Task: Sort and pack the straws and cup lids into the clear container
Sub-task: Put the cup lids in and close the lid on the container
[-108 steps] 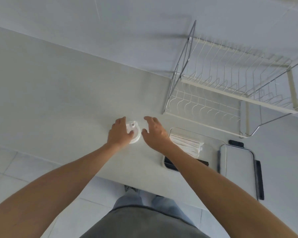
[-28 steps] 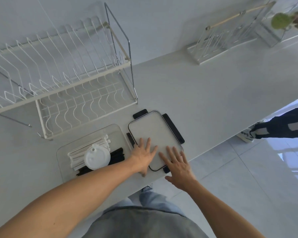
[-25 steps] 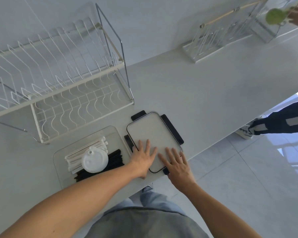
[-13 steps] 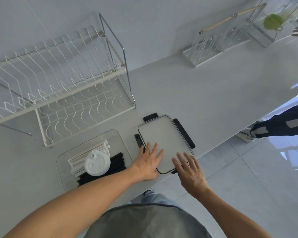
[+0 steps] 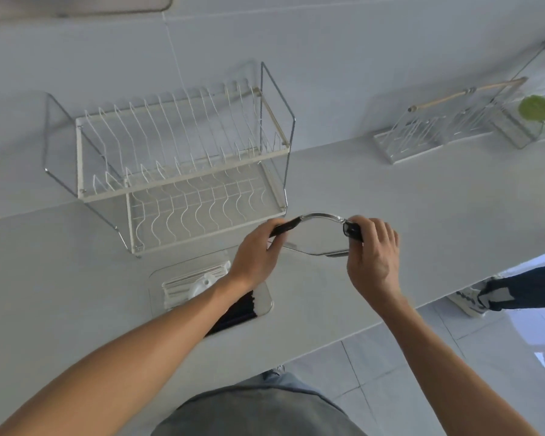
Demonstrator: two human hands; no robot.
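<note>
The clear container (image 5: 158, 278) sits on the white counter near its front edge. Inside it lie white straws (image 5: 178, 286), black straws (image 5: 238, 311) and a white cup lid (image 5: 203, 283), partly hidden by my left forearm. The container's clear cover (image 5: 317, 237), with black clips on its sides, is held tilted in the air to the right of and above the container. My left hand (image 5: 257, 251) grips its left black clip. My right hand (image 5: 373, 250) grips its right black clip.
A two-tier white wire dish rack (image 5: 177, 171) stands against the wall just behind the container. A smaller wire rack with a wooden handle (image 5: 447, 127) and a green object (image 5: 535, 108) are at the far right. Another person's legs (image 5: 516, 287) stand beyond the counter's right end.
Both hands went from resting flat on the cover lying on the counter to gripping its side clips, and the cover now hangs lifted and tilted above the counter. The view shifted left.
</note>
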